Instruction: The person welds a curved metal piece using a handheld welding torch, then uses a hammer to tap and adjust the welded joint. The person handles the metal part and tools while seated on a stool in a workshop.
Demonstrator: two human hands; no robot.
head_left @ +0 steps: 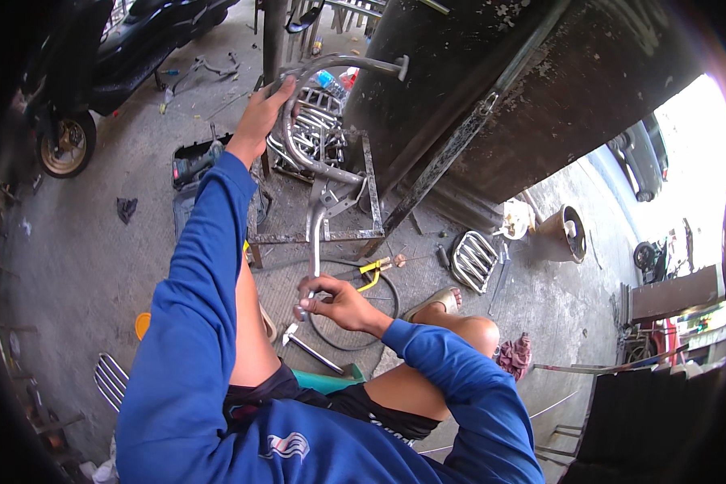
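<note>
A grey bent metal tube frame [292,135] is raised in front of me, over a metal work stand [298,238]. It curves round at the top, and a flat bracket [336,196] joins its lower leg. My left hand [258,117] is closed round the upper curve on its left side. Lower down, my right hand [343,303] pinches the bottom end of the leg between thumb and fingers. Behind the frame, a heap of shiny bent metal tubes [319,121] lies on the stand.
A yellow-handled welding clamp [373,274] with a black cable and a hammer [306,345] lie on the concrete. Right of them are a tube grille [474,262] and a bucket [563,234]. A power tool [195,165] sits left of the stand; a motorcycle [121,60] stands far left.
</note>
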